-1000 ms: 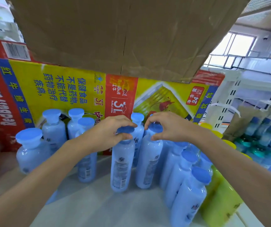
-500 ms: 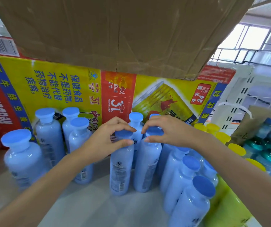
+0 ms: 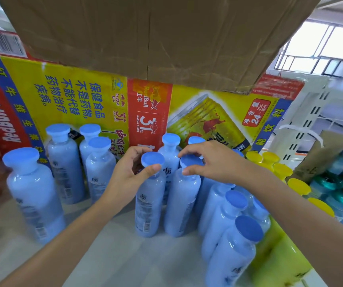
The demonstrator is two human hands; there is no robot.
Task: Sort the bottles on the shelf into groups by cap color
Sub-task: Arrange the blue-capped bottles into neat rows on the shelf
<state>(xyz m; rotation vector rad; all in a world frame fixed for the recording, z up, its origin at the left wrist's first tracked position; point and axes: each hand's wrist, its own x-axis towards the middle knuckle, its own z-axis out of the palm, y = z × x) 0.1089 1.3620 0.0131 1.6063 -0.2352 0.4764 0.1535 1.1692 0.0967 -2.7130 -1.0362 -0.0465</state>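
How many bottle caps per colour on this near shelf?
light blue round plastic caps: 10 clearly visible; more may hide behind the right hand
yellow round plastic caps: 5
total: 15 clearly visible

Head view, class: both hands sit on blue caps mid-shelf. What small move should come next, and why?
Probably nudge both held bottles rightward into the blue-capped cluster: left hand and right hand each pinch a blue cap, matching it.

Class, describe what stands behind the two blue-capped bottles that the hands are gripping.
Behind the gripped pair stand two more blue-capped bottles, then the yellow Red Bull carton. The gripped pair, left hand and right hand cover their lower bodies.
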